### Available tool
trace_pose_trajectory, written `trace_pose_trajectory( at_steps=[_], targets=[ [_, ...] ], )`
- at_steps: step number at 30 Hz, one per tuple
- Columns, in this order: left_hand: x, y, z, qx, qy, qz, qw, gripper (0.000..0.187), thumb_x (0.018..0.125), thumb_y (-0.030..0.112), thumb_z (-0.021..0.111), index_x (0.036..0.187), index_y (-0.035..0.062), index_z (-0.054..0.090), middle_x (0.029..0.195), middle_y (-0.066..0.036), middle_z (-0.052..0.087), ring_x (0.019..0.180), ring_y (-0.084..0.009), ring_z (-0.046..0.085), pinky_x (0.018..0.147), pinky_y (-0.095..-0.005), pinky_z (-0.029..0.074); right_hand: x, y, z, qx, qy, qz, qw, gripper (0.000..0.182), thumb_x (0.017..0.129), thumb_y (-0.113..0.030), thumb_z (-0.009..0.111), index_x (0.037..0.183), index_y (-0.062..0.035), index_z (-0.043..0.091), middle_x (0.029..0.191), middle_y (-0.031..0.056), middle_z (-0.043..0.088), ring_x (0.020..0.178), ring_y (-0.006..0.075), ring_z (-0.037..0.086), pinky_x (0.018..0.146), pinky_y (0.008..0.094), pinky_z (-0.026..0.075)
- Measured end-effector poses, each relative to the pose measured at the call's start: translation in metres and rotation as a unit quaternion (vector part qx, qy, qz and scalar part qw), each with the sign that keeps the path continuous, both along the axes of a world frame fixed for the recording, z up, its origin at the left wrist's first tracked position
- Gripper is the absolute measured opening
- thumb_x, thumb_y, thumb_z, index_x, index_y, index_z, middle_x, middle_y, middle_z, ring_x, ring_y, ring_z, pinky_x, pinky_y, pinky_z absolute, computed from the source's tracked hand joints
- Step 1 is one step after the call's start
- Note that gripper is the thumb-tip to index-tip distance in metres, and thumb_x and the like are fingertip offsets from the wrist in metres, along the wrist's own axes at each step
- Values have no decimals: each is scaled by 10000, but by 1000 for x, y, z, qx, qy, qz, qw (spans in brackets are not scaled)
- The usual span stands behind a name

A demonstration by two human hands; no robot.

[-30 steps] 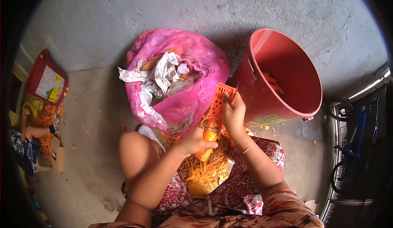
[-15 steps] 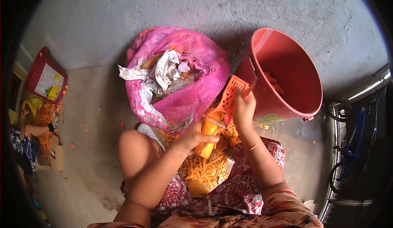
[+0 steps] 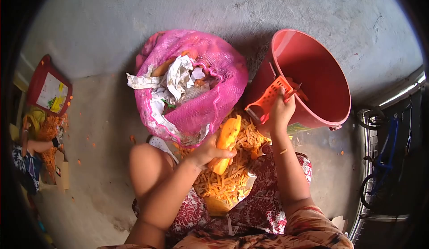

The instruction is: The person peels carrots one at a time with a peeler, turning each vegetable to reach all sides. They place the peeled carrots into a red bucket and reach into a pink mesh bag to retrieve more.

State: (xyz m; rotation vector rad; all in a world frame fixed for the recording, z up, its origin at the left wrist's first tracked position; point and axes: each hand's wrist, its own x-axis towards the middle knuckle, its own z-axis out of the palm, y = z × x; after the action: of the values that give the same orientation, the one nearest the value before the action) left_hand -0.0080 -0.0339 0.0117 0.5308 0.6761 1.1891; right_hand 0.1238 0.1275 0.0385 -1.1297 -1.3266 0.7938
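My left hand (image 3: 209, 153) is wrapped around a thick peeled carrot (image 3: 229, 135), whose upper end points away from me. My right hand (image 3: 282, 110) grips an orange peeler (image 3: 269, 96) with a perforated handle and a metal blade at its lower end. A small red-handled knife (image 3: 292, 92) seems to be in the same hand, its short blade showing past the fingers; part of it is hidden. The peeler is apart from the carrot, in front of the bucket's rim. Orange peelings (image 3: 228, 184) lie heaped between my legs, below both hands.
A pink mesh sack (image 3: 214, 99) full of crumpled paper and carrots stands ahead. Right of it, a red bucket (image 3: 321, 70) leans with carrots inside. At far left are another red bucket (image 3: 51, 90) and a person's arm (image 3: 42, 146) by peelings. A blue bicycle (image 3: 384, 159) stands right.
My right hand has moved the peeler up and right, off the carrot toward the bucket. The carrot stays in my left hand, now more fully in view.
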Motion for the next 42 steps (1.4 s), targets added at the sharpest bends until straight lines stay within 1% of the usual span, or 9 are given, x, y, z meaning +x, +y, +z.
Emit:
trace_pose_trajectory(
  at_steps=[3, 8, 14, 20, 26, 29, 31, 35, 42],
  targets=[
    [3, 4, 6, 6, -10, -9, 1000, 628, 618, -5, 612, 1173, 42, 321, 949, -80, 422, 790, -181, 504, 605, -304, 474, -6, -25, -2, -122, 72, 120, 983, 135, 861, -115, 468, 911, -2, 523, 697, -14, 511, 610, 40, 438, 541, 201, 374],
    [7, 4, 1, 0, -114, -43, 993, 587, 627, 3, 596, 1151, 66, 340, 943, -71, 403, 735, -149, 469, 573, -294, 455, -22, -59, 3, -83, 90, 189, 974, 151, 854, -116, 482, 932, 8, 516, 752, 28, 562, 665, 71, 490, 610, 218, 413],
    [8, 1, 3, 29, -112, -62, 991, 603, 620, -6, 592, 1158, 75, 332, 925, -60, 398, 710, -146, 472, 555, -296, 450, -2, 4, -13, 72, -118, -60, 989, 167, 842, -146, 489, 772, 4, 472, 569, 159, 482, 462, 193, 441, 468, 300, 384],
    [5, 5, -9, 9, -4, -34, 999, 581, 615, 41, 640, 1119, 36, 352, 913, -55, 425, 729, -152, 512, 572, -291, 480, -7, -22, 1, -49, 28, 96, 994, 98, 850, -78, 463, 884, -3, 517, 650, -21, 480, 555, 58, 405, 517, 216, 372],
    [14, 2, 1, -19, 73, -22, 997, 502, 614, 39, 651, 1048, 26, 399, 804, -36, 452, 708, -153, 536, 591, -287, 491, -24, -65, 8, -43, -96, 158, 982, 95, 827, -72, 494, 831, 19, 520, 607, 108, 554, 541, 123, 520, 515, 266, 415],
    [11, 2, -8, -22, 66, -21, 997, 551, 615, 60, 650, 1112, 40, 413, 881, -37, 488, 816, -131, 503, 734, -278, 427, -21, -43, -7, 47, -141, 125, 981, 115, 840, -95, 486, 856, 12, 525, 588, 64, 518, 535, 76, 432, 496, 246, 379],
    [11, 5, -10, -7, 92, -18, 996, 572, 614, 59, 650, 1125, 30, 394, 918, -37, 472, 849, -135, 486, 727, -278, 436, -18, -21, -7, 4, -216, 28, 976, 175, 838, -145, 493, 800, 26, 508, 628, 164, 543, 517, 187, 490, 518, 317, 399],
    [4, -2, 0, -19, 99, -68, 993, 685, 617, 73, 654, 1214, 23, 321, 976, -53, 445, 863, -151, 472, 765, -296, 428, -6, 16, -15, 65, -167, -90, 980, 181, 830, -151, 502, 758, 13, 475, 565, 168, 502, 493, 312, 501, 475, 344, 398],
    [1, -3, -8, 7, 101, -17, 995, 601, 630, 64, 648, 1158, 27, 363, 940, -35, 462, 855, -132, 478, 747, -268, 400, -14, -20, 8, 3, -105, 50, 993, 153, 846, -143, 483, 809, 4, 503, 584, 70, 508, 524, 100, 472, 499, 253, 385]
  ],
)
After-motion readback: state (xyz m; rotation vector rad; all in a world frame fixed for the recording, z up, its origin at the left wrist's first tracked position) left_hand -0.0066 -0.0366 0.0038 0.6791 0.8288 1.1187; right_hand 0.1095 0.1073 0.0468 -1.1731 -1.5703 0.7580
